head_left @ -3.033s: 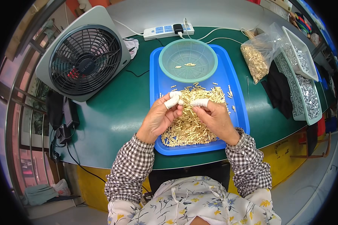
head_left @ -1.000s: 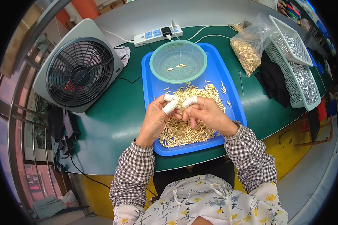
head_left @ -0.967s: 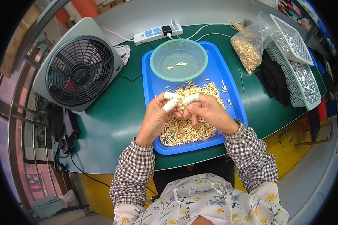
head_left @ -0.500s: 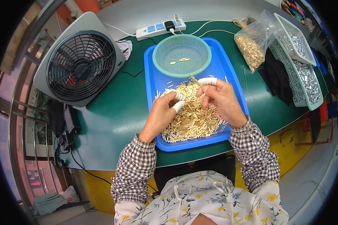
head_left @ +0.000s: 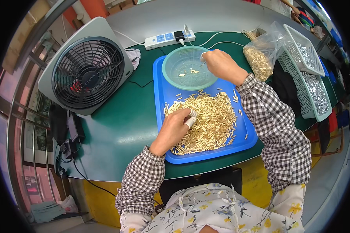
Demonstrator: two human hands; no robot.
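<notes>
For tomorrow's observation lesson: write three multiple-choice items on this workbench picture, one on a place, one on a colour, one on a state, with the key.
1. Where is the right hand?
A. over the green mesh bowl
B. on the fan
C. in the white baskets

2. What colour is the tray that holds the pile of small brass parts?
A. red
B. blue
C. grey

3. How does the left hand stand?
A. raised clear of the tray
B. gripping the power strip
C. resting on the brass parts, fingertips in white finger cots

Key: 1 A, the hand hangs at the bowl's far rim. 2 B, the blue rim shows all round the pile. 3 C, the capped fingertips lie on the pile.
</notes>
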